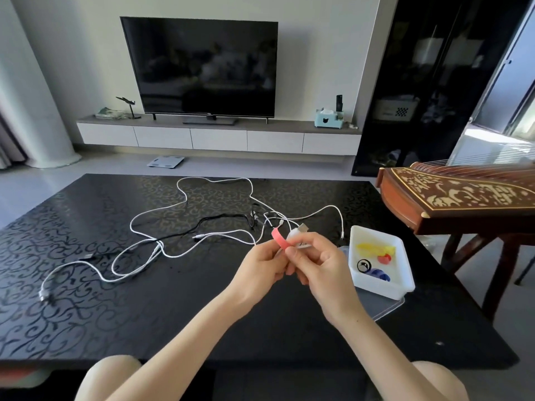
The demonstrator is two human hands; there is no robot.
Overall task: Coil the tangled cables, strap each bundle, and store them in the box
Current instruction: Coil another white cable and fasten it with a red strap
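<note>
Pink strap (279,238) is arching up between the two hands, just left of the white box (376,286) and raised above the black table (173,314). Left hand (260,267) is pinching the strap's lower end, fingers curled in. Right hand (315,261) is gripping a small coiled white cable (298,237) between thumb and curled fingers, with its metal plug (303,228) sticking out at the top; the strap is touching that coil. Whether the strap is passing fully round the coil cannot be told. Loose white cables (179,244) and a black cable (214,224) are lying tangled on the table, spreading well to the left of the box. Box is sitting open on a clear lid (385,309) and is holding a yellow strap (375,248), a red strap (384,259) and a blue strap (379,274).
</note>
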